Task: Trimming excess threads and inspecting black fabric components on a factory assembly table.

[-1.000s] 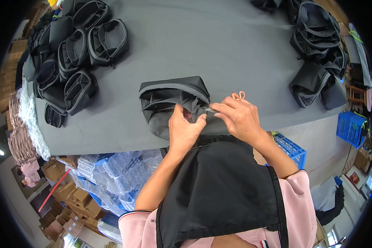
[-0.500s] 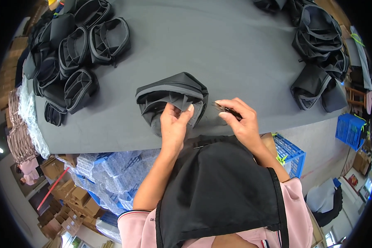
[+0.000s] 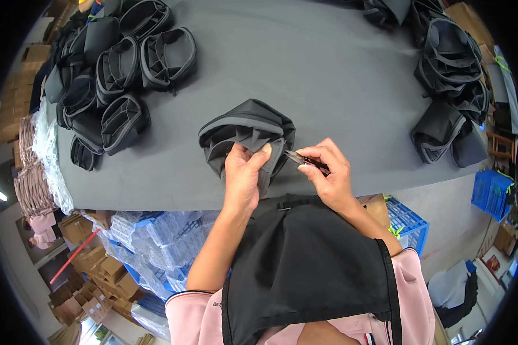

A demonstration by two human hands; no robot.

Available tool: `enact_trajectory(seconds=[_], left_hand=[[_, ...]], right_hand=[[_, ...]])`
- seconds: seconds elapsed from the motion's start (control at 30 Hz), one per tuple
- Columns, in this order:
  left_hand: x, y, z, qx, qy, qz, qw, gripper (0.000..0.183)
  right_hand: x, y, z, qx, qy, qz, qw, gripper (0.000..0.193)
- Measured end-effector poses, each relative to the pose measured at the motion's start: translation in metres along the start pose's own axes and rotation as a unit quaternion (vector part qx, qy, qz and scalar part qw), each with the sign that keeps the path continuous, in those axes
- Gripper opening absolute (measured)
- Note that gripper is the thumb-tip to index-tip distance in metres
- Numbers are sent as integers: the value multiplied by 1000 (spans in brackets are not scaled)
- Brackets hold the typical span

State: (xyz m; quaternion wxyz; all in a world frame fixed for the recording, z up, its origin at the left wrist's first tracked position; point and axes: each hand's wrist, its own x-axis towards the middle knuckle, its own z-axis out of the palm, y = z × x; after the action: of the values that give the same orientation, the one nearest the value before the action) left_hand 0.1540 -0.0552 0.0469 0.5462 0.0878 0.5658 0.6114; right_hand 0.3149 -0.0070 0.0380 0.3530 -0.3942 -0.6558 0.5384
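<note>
A black zip pouch [image 3: 253, 112] with grey trim lies opened near the table's front edge, its inner dividers showing. My left hand [image 3: 244, 175] is closed on the pouch's near right side, thumb and fingers pinching the grey lining. In my right hand [image 3: 327, 172] is a pair of thread snips [image 3: 296, 158], dark-handled with short metal blades. The blade tips point left and reach the pouch's right edge; whether they touch a thread is too small to make out.
Several similar black pouches [image 3: 168, 57] are heaped at the table's left, and more pouches [image 3: 446, 63] stand at the right. The grey table [image 3: 305, 69] ends just before my apron [image 3: 311, 264]. Below it are bubble-wrapped goods [image 3: 161, 244] and a blue crate [image 3: 408, 221].
The snips have come left, from a gap beside the pouch to its right edge. My left hand still grips the pouch, whose right side is now turned more toward the blades.
</note>
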Motion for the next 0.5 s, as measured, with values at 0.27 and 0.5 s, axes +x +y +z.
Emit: enact_trajectory(seconds=[0.27, 0.5], left_hand=[[9, -12, 3, 87, -9, -24, 996, 36], [6, -3, 12, 92, -21, -44, 995, 35]], right_hand=[[-7, -21, -19, -220, -68, -73, 970, 21], [-5, -22, -18, -280, -95, -122, 947, 25]])
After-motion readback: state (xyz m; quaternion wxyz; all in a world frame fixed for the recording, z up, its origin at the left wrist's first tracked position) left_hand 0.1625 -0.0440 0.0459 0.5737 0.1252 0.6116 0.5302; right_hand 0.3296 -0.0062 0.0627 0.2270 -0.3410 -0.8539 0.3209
